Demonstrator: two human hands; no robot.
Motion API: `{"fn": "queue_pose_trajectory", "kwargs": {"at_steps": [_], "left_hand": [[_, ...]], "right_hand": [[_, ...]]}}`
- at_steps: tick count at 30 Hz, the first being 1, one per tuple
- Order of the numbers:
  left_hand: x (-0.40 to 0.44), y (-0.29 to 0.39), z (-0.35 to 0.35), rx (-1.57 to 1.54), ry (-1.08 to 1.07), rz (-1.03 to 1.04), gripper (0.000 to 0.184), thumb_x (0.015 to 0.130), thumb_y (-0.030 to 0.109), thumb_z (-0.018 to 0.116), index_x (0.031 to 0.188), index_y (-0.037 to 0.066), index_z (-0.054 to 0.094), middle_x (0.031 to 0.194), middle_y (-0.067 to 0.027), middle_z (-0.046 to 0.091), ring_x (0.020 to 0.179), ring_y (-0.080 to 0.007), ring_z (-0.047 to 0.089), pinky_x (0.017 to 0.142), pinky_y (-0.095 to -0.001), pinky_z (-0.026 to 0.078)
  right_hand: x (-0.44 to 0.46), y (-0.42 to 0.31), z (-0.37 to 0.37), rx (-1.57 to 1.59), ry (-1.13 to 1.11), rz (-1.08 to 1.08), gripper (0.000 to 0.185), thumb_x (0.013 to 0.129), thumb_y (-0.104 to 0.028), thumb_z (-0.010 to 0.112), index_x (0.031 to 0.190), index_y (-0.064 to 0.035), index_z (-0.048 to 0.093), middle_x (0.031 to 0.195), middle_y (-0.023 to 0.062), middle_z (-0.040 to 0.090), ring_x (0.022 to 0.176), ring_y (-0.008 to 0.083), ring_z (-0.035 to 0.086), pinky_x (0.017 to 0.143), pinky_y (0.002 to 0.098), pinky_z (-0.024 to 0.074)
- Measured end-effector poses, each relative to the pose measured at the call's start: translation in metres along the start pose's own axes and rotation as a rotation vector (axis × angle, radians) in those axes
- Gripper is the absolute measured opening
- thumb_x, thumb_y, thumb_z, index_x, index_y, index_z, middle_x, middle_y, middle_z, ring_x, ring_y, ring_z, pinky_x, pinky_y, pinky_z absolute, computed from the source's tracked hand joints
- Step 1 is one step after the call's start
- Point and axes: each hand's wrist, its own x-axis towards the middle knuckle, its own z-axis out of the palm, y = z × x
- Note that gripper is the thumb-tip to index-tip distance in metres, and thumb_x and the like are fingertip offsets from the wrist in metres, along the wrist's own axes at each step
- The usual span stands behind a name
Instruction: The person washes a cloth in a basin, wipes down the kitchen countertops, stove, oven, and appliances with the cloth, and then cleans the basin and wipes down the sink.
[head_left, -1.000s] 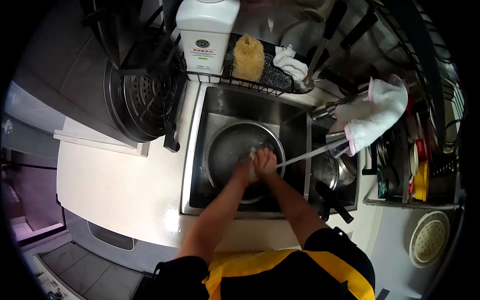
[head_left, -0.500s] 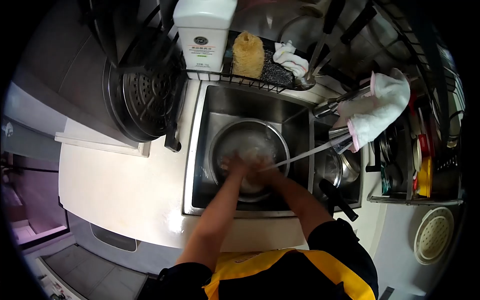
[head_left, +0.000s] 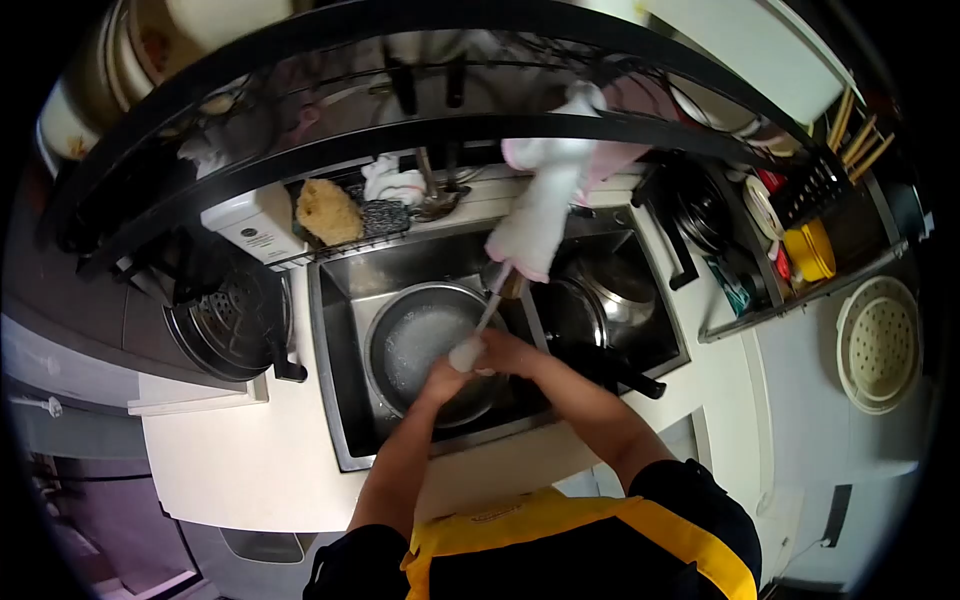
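Water (head_left: 493, 309) runs down to a small white lump (head_left: 466, 353), held between the left hand (head_left: 447, 380) on its near side and right hand (head_left: 503, 354), over the metal bowl (head_left: 373, 350).

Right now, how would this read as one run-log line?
left hand, right hand: together, holding small whitish object, identity unclear | thin water stream: reaching hands | round silver metal basin: below, cloudy water inside
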Motion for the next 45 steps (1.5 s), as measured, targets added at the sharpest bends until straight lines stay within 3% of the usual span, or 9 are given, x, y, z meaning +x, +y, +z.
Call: {"fn": "queue_pose_trajectory", "kwargs": {"at_steps": [5, 11, 17, 20, 23, 30, 37, 39, 45], "left_hand": [[0.031, 0.019, 0.024, 0.419, 0.172, 0.230, 0.064, 0.079, 0.023, 0.071, 0.135, 0.003, 0.049, 0.116, -0.0231, 0.064, 0.105, -0.0380, 0.063, 0.089, -0.0415, 0.052], [0.025, 0.104, 0.039, 0.773, 0.222, -0.154, 0.053, 0.079, 0.015, 0.068, 0.128, 0.006, 0.051, 0.114, -0.0210, 0.064, 0.105, -0.0377, 0.064, 0.093, -0.0445, 0.051], [-0.026, 0.139, 0.015, 0.399, 0.295, 0.032, 0.068, 0.069, 0.002, 0.073, 0.133, 0.006, 0.050, 0.117, -0.0221, 0.065, 0.108, -0.0404, 0.062, 0.093, -0.0438, 0.050], [-0.037, 0.138, 0.016, 0.144, 0.387, 0.209, 0.072, 0.066, 0.000, 0.075, 0.134, 0.005, 0.051, 0.119, -0.0214, 0.064, 0.113, -0.0378, 0.061, 0.098, -0.0403, 0.048], [-0.047, 0.163, 0.011, 0.114, 0.412, 0.299, 0.070, 0.066, 0.000, 0.074, 0.133, 0.005, 0.052, 0.125, -0.0220, 0.061, 0.118, -0.0370, 0.058, 0.101, -0.0399, 0.046], [-0.058, 0.184, -0.005, -0.039, 0.462, 0.431, 0.067, 0.070, -0.001, 0.061, 0.136, 0.008, 0.049, 0.125, -0.0203, 0.056, 0.117, -0.0371, 0.055, 0.100, -0.0394, 0.045], [-0.084, 0.114, -0.032, 0.500, 0.850, 0.486, 0.065, 0.079, 0.008, 0.059, 0.143, 0.013, 0.046, 0.128, -0.0142, 0.057, 0.121, -0.0321, 0.052, 0.100, -0.0458, 0.045], [-0.098, 0.121, -0.035, -1.197, 0.354, -0.204, 0.053, 0.091, 0.025, 0.054, 0.142, 0.016, 0.047, 0.129, -0.0106, 0.058, 0.121, -0.0304, 0.053, 0.101, -0.0533, 0.043], [-0.084, 0.113, -0.018, -1.744, 0.246, -0.218, 0.058, 0.095, 0.058, 0.053, 0.131, 0.012, 0.052, 0.126, -0.0101, 0.060, 0.112, -0.0283, 0.058, 0.097, -0.0543, 0.046]], "right_hand": [[-0.007, -0.037, -0.077, -0.825, 0.438, -0.056, 0.056, 0.078, -0.029, 0.071, 0.128, -0.0084, 0.055, 0.125, 0.0228, 0.055, 0.109, 0.0446, 0.058, 0.094, 0.0478, 0.0493], [0.003, -0.045, -0.214, -0.842, 1.387, -0.248, 0.058, 0.082, -0.019, 0.068, 0.131, 0.0056, 0.048, 0.129, 0.0295, 0.053, 0.125, 0.0429, 0.047, 0.106, 0.0461, 0.0391], [0.056, 0.000, -0.277, 0.377, 0.804, -0.089, 0.037, 0.083, -0.021, 0.071, 0.106, 0.0069, 0.066, 0.099, 0.0169, 0.070, 0.096, 0.0285, 0.064, 0.090, 0.0371, 0.0455], [0.058, -0.042, -0.218, 0.200, 1.238, -0.100, 0.038, 0.078, -0.023, 0.075, 0.101, 0.0068, 0.066, 0.089, 0.0119, 0.068, 0.086, 0.0252, 0.061, 0.083, 0.0357, 0.0465], [0.049, -0.046, -0.150, 0.087, 1.411, -0.249, 0.055, 0.080, -0.021, 0.070, 0.126, 0.0045, 0.054, 0.130, 0.0205, 0.053, 0.120, 0.0247, 0.051, 0.104, 0.0362, 0.0377], [0.024, 0.005, 0.045, 1.485, -0.006, -0.295, 0.052, 0.098, -0.049, 0.052, 0.134, -0.0127, 0.052, 0.133, 0.0081, 0.058, 0.122, 0.0292, 0.055, 0.104, 0.0403, 0.0415], [0.032, -0.036, 0.062, 1.394, 0.151, -0.131, 0.031, 0.096, -0.033, 0.063, 0.118, -0.0094, 0.060, 0.109, 0.0052, 0.067, 0.102, 0.0199, 0.064, 0.090, 0.0382, 0.0517], [0.019, -0.054, 0.068, 0.880, 0.388, -0.332, 0.031, 0.092, -0.024, 0.069, 0.118, -0.0089, 0.060, 0.109, 0.0054, 0.066, 0.096, 0.0180, 0.066, 0.083, 0.0362, 0.0548], [-0.007, -0.061, 0.095, -0.043, 0.481, -0.453, 0.033, 0.081, -0.020, 0.077, 0.107, -0.0036, 0.065, 0.096, 0.0105, 0.067, 0.088, 0.0170, 0.064, 0.080, 0.0313, 0.0517]]}}
